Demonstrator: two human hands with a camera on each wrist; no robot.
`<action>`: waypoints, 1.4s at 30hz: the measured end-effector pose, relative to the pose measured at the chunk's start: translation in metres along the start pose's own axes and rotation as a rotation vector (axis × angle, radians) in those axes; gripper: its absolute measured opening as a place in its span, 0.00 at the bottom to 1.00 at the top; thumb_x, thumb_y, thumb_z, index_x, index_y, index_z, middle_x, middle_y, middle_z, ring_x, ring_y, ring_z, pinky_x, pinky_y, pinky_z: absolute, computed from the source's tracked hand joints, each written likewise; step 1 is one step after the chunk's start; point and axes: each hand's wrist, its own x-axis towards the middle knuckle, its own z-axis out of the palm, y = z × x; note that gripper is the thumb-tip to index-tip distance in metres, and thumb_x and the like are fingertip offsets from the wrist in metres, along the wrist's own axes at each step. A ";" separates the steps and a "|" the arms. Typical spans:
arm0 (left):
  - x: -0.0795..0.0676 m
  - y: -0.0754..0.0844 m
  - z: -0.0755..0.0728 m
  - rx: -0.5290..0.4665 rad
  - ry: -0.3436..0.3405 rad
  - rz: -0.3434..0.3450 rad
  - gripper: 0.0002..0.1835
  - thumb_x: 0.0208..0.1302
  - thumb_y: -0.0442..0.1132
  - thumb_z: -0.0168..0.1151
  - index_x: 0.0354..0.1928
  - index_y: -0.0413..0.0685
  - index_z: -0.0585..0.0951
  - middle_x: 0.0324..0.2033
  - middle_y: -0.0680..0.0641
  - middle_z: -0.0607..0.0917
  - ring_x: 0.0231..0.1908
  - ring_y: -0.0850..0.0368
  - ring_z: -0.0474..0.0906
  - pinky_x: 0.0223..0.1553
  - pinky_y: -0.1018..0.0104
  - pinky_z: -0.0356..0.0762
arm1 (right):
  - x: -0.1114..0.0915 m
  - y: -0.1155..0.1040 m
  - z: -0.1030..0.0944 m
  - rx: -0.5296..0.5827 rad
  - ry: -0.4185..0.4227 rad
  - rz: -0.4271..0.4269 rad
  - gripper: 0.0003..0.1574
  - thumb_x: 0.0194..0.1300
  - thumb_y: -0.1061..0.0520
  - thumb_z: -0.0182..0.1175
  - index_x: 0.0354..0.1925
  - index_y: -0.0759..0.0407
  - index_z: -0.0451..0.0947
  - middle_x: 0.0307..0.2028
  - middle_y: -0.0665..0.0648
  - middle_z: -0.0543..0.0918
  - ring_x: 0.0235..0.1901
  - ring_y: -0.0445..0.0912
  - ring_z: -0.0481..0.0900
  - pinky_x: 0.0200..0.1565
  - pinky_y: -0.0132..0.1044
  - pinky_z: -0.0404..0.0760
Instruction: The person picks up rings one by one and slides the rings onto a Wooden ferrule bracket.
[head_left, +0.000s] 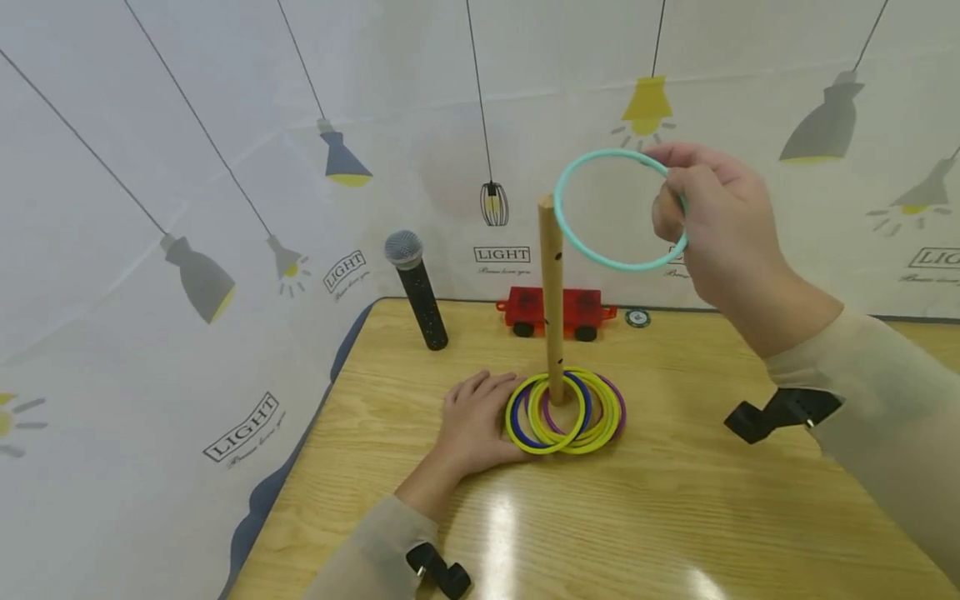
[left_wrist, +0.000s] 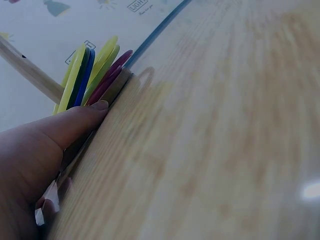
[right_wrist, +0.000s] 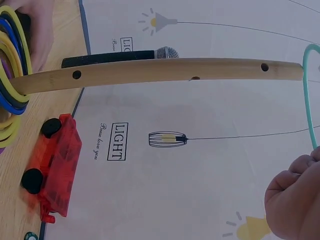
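Note:
My right hand (head_left: 720, 217) pinches a turquoise ring (head_left: 626, 267) between thumb and fingers, up in the air. The ring's left edge is beside the top of an upright wooden post (head_left: 552, 292); whether they touch I cannot tell. Several yellow, blue and purple rings (left_wrist: 76, 75) lie stacked around the post's foot. Low on the table, my left hand (head_left: 476, 421) holds the left side of the stand's wooden base (left_wrist: 118, 86), its thumb on the near edge under the rings. Part of its fingers is hidden behind the rings in the left wrist view.
Behind the post stands a red toy wagon (head_left: 585, 310) with black wheels. A small round chip (head_left: 637, 317) lies to its right. At the back left a black microphone (head_left: 422, 300) stands upright. A lamp-printed white cloth (head_left: 450, 125) hangs behind the wooden table (head_left: 675, 500).

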 end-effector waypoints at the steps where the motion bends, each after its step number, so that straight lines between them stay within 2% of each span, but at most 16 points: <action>1: 0.000 0.000 0.000 0.001 0.001 0.000 0.58 0.46 0.77 0.77 0.80 0.67 0.70 0.78 0.57 0.70 0.80 0.44 0.54 0.75 0.35 0.50 | 0.000 -0.001 0.002 -0.012 -0.008 -0.008 0.22 0.75 0.69 0.43 0.53 0.66 0.84 0.13 0.54 0.64 0.19 0.49 0.60 0.27 0.37 0.61; 6: 0.002 0.000 0.002 0.002 0.010 -0.003 0.58 0.47 0.76 0.77 0.80 0.67 0.70 0.77 0.57 0.70 0.80 0.44 0.54 0.75 0.36 0.49 | 0.001 -0.004 0.011 -0.027 -0.021 -0.002 0.22 0.76 0.69 0.45 0.52 0.65 0.85 0.13 0.54 0.64 0.18 0.48 0.60 0.25 0.36 0.60; 8: 0.002 0.000 0.002 0.003 0.009 -0.001 0.57 0.48 0.76 0.77 0.80 0.67 0.70 0.77 0.57 0.70 0.80 0.44 0.54 0.75 0.36 0.49 | 0.000 -0.004 0.014 -0.027 -0.024 0.003 0.21 0.76 0.68 0.45 0.51 0.65 0.85 0.13 0.54 0.65 0.17 0.47 0.59 0.24 0.37 0.56; 13: 0.002 0.000 0.004 0.001 0.010 0.000 0.57 0.48 0.76 0.77 0.80 0.67 0.70 0.77 0.57 0.70 0.80 0.44 0.54 0.75 0.36 0.49 | -0.006 -0.004 0.023 -0.002 -0.071 -0.023 0.20 0.77 0.68 0.45 0.49 0.67 0.85 0.13 0.53 0.64 0.17 0.46 0.58 0.24 0.37 0.55; 17: 0.002 -0.001 0.004 -0.002 0.012 0.001 0.57 0.48 0.76 0.77 0.80 0.67 0.70 0.77 0.57 0.70 0.80 0.44 0.54 0.75 0.36 0.49 | -0.009 -0.003 0.026 -0.013 -0.103 -0.031 0.20 0.78 0.68 0.45 0.49 0.67 0.85 0.15 0.53 0.64 0.18 0.47 0.57 0.26 0.36 0.59; 23: 0.001 -0.001 0.004 0.000 0.007 -0.006 0.58 0.47 0.77 0.77 0.81 0.67 0.69 0.78 0.57 0.70 0.80 0.44 0.54 0.75 0.36 0.49 | -0.007 0.000 0.023 -0.109 -0.071 0.052 0.20 0.80 0.64 0.45 0.53 0.63 0.84 0.15 0.53 0.65 0.19 0.48 0.59 0.25 0.38 0.58; 27: 0.002 0.000 0.004 0.001 0.010 -0.007 0.59 0.46 0.77 0.77 0.80 0.67 0.70 0.78 0.57 0.70 0.80 0.45 0.54 0.75 0.36 0.49 | -0.007 0.004 0.020 -0.154 -0.069 0.104 0.21 0.79 0.64 0.44 0.55 0.62 0.84 0.14 0.52 0.65 0.19 0.47 0.58 0.21 0.40 0.49; 36: 0.001 0.000 0.003 -0.015 0.014 -0.008 0.58 0.46 0.76 0.78 0.80 0.66 0.70 0.78 0.57 0.70 0.80 0.44 0.54 0.75 0.36 0.48 | -0.015 0.014 0.019 -0.253 -0.099 0.147 0.22 0.77 0.63 0.44 0.54 0.59 0.84 0.14 0.51 0.63 0.19 0.48 0.57 0.22 0.43 0.46; 42: 0.001 0.001 0.003 -0.012 0.009 -0.013 0.59 0.46 0.76 0.78 0.80 0.67 0.70 0.78 0.58 0.69 0.80 0.45 0.54 0.75 0.36 0.48 | -0.017 0.023 0.013 -0.238 -0.110 0.162 0.21 0.77 0.63 0.44 0.53 0.61 0.84 0.14 0.50 0.63 0.19 0.47 0.56 0.22 0.43 0.47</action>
